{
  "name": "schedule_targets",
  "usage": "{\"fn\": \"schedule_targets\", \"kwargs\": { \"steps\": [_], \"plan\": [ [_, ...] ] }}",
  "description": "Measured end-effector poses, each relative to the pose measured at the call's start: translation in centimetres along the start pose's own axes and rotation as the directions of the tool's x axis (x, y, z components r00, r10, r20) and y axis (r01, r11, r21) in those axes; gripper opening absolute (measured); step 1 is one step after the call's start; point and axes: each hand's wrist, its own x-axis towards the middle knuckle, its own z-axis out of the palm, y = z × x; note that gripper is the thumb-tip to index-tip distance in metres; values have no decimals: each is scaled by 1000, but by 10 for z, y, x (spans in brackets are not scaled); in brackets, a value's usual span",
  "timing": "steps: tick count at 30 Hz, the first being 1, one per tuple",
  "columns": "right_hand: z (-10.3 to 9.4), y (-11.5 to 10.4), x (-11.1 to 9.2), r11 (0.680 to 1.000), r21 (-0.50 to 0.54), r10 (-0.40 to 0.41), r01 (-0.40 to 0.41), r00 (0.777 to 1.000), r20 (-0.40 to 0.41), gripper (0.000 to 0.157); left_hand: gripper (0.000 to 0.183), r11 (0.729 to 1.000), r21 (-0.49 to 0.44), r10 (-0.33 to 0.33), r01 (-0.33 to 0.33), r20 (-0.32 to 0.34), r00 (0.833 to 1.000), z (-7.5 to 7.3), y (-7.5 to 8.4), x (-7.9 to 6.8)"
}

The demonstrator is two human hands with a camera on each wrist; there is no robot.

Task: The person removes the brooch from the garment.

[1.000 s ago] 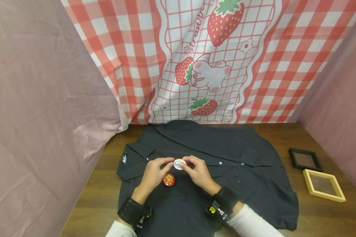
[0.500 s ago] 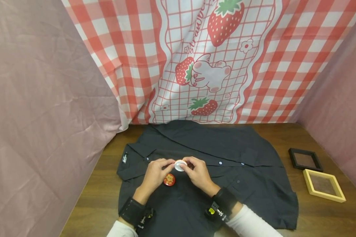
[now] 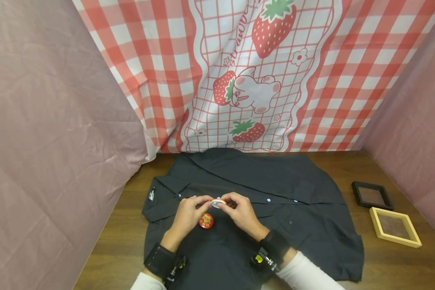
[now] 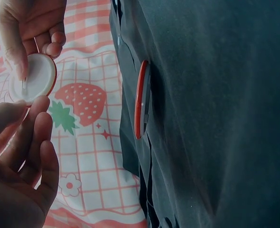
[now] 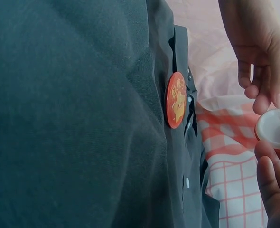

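A pin-back badge point(image 3: 218, 203) is held above the dark button-up shirt point(image 3: 217, 257), a little below the centre of the frame. The left hand point(image 3: 190, 211) pinches its left rim; the right hand point(image 3: 243, 211) pinches the opposite side, thumb on the white back by the pin point(image 4: 23, 88). I can't tell whether that pin is unlatched; if so, a slipping thumb could get pricked. Held only by fingertips, the badge could twist loose and drop, perhaps onto the red badge point(image 3: 206, 220) lying face up on the shirt. On the wooden tabletop point(image 3: 108, 241), at right, lie black point(image 3: 358, 194) and pale point(image 3: 400, 241) frames.
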Motion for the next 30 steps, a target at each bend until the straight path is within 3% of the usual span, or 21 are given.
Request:
{"fn": "schedule_targets", "kwargs": {
  "steps": [17,25,30],
  "plan": [
    [-3,-1,-3,998,-7,61,-61,997,55,9,12,999,6,-45,45,5,999,1,-1,-4],
    [-3,1,-3,999,-36,9,-4,991,132,11,12,999,12,-43,43,-2,999,0,-1,-6],
    [-4,-2,-1,1000,-5,22,-21,987,161,11,12,999,29,-33,34,-13,999,-1,-2,-4]
  ]
}}
